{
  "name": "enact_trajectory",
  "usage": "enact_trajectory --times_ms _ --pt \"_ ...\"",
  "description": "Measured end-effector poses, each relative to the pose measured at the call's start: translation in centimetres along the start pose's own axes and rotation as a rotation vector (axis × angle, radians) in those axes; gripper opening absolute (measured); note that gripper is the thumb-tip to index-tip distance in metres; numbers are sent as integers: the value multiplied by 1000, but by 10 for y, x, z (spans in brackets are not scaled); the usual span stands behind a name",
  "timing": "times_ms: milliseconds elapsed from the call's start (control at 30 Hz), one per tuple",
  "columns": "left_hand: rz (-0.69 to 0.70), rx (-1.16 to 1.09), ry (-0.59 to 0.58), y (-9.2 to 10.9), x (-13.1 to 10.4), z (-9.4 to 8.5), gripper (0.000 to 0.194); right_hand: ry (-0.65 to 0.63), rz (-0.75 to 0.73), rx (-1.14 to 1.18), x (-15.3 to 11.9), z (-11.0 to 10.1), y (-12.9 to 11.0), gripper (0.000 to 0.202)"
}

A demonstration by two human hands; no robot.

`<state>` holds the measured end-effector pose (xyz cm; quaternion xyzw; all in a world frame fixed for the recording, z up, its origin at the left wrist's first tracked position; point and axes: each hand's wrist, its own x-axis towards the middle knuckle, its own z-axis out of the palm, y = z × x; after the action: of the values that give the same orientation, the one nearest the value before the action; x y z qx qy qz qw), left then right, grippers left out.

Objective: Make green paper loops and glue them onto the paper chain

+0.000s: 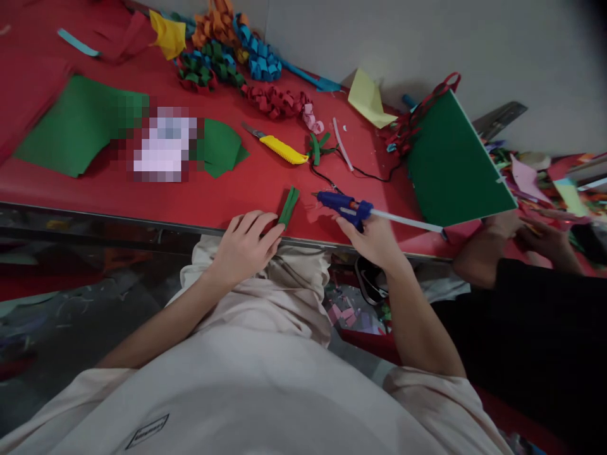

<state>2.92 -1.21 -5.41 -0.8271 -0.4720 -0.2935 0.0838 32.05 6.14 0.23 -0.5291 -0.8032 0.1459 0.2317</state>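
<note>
Left hand (249,246) at edge of red table (208,199), fingers bent, tips touching near end of green strip (290,203); can't tell if pinched. Right hand (377,240) wrapped round glue gun (337,202), nozzle leftward. Cutter (284,149) beyond, between both hands.

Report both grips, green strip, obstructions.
Left grip touching green strip. Right grip holding blue glue gun. Strip near table edge. Yellow cutter beyond, not between them.
</note>
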Motion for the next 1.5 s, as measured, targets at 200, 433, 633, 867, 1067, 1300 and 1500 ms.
enact_trajectory --times_ms 200,433,633,867,1067,1300,1500 --pt "12 16 -21 -1 1 -1 32 -108 -235 -105 -14 -1 -24 42" --pt "38 54 18 -1 0 0 30 -201 -279 -222 -3 -4 -31 39" --pt "44 70 18 -1 -1 0 34 -214 -312 -274 -4 -7 -35 41" --pt "70 80 1 -2 -1 -3 29 -242 -337 -303 -5 -10 -40 45" --pt "67 73 4 -3 -1 -3 29 -253 -340 -337 -3 -11 -40 53" --pt "64 70 15 -3 -1 -2 27 -215 -250 -388 13 -5 -25 51" --pt "60 71 34 -2 0 -2 27 -196 -180 -400 28 -3 -21 49"
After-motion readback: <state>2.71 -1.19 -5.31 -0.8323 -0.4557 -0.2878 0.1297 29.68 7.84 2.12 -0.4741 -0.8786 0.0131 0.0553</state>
